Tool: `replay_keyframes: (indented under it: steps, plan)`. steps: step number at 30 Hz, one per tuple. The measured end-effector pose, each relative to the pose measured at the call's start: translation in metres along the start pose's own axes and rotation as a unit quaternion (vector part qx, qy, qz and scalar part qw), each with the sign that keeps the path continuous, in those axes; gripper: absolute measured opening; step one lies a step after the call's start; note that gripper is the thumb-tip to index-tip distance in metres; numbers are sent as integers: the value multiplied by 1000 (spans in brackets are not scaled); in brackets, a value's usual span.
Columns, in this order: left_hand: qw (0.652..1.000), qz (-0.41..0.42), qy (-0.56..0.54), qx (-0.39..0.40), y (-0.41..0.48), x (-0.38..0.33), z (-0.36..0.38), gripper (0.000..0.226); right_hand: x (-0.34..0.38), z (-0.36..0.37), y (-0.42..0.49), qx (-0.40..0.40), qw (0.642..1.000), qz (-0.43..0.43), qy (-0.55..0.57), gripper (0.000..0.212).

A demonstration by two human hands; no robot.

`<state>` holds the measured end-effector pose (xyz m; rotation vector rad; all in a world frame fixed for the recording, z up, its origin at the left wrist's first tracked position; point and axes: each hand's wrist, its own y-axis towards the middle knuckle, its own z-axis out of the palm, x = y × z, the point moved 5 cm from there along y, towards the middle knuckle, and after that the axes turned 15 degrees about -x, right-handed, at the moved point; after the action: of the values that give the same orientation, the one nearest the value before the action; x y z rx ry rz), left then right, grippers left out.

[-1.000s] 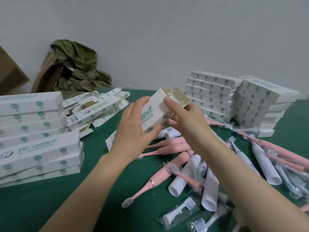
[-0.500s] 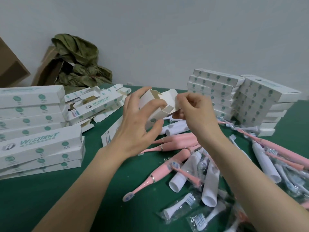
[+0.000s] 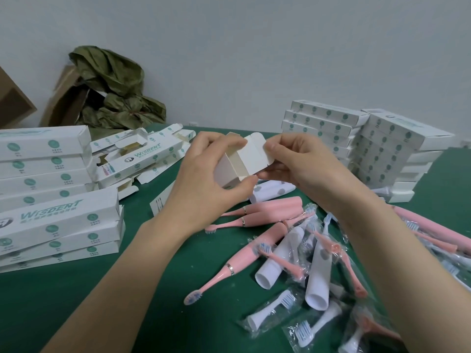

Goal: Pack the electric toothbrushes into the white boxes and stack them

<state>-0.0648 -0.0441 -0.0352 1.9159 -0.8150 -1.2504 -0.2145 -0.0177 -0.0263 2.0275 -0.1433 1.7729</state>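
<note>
I hold a white toothbrush box (image 3: 230, 171) above the middle of the green table, its open end facing me. My left hand (image 3: 204, 184) grips the box body from the left, fingers curled over its top and thumb under it. My right hand (image 3: 300, 165) pinches the box's end flap (image 3: 257, 152) between thumb and fingers. Below the hands lie several pink electric toothbrushes (image 3: 265, 212), white handles (image 3: 283, 258) and bagged brush heads (image 3: 275, 308).
Stacks of closed white boxes stand at the left (image 3: 51, 197) and at the back right (image 3: 377, 146). Opened or flat boxes (image 3: 142, 156) lie behind the left stack. Cardboard and green wrapping (image 3: 112, 90) lean on the wall. The green table (image 3: 76, 301) shows in front.
The box has turned so that its open end faces me, and the end flap has swung outward. My right hand moved from the box top to pinching that flap.
</note>
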Motion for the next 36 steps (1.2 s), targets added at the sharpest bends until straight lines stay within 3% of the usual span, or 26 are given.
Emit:
replay_keyframes:
  steps: [7, 9, 11, 13, 16, 19, 26, 28, 30, 32, 33, 36]
  plan:
    - [997, 64, 44, -7, 2, 2, -1, 54, -3, 3, 4, 32, 999, 13, 40, 29]
    - [994, 76, 72, -28, 2, 8, -3, 53, -5, -6, 13, 2, 999, 12, 44, 29]
    - [992, 66, 90, -62, 4, 15, -8, 50, -13, -21, 32, -67, 994, -30, -75, 21]
    - [989, 55, 97, -96, 7, 22, -14, 50, -25, -34, 53, -89, 940, -97, -315, 15]
    - [985, 43, 107, -126, 9, 29, -20, 49, -57, -37, 72, 28, 840, -130, -526, 24]
    - [984, 49, 110, -128, 10, 32, -20, 49, -83, -22, 74, 136, 781, -163, -588, 31]
    - [987, 64, 101, -107, 9, 29, -18, 49, -94, 0, 68, 174, 703, -262, -637, 25]
    - [987, 59, 104, -104, 8, 29, -17, 48, -75, -6, 63, 130, 735, -278, -605, 21]
    - [988, 52, 107, -96, 8, 28, -14, 48, -42, -19, 54, 38, 827, -290, -480, 36]
    - [987, 57, 125, -84, 6, 27, -10, 49, -10, -37, 44, -70, 890, -296, -340, 21]
    - [985, 61, 139, -77, 5, 27, -8, 49, 1, -46, 38, -115, 906, -294, -280, 10]
    - [982, 57, 176, -45, 4, 28, 2, 49, 26, -67, 20, -226, 939, -260, -8, 11]
